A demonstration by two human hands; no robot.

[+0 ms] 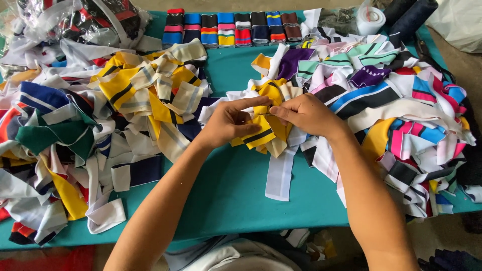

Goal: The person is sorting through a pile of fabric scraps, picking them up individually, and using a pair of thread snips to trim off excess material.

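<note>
Both hands, left (228, 123) and right (306, 114), are pinching a yellow striped fabric strip (261, 133) mid-table over the teal table (236, 190). Folded pieces (233, 27) are lining the far edge, while big loose heaps (100, 125) are lying unsorted on both sides.

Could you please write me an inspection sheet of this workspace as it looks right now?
Surface: teal table, mostly covered, bare near the front edge.
Job's things: yellow striped fabric piece, pinched between both hands above the table.
Clutter: loose pile of mixed fabric strips on the left; a second pile on the right; row of folded striped bands along the far edge; white tape roll.
Grippers: left hand and right hand both grip the yellow piece.
Cables: nothing seen.
Surroundings: plastic bag of fabric far left.
</note>
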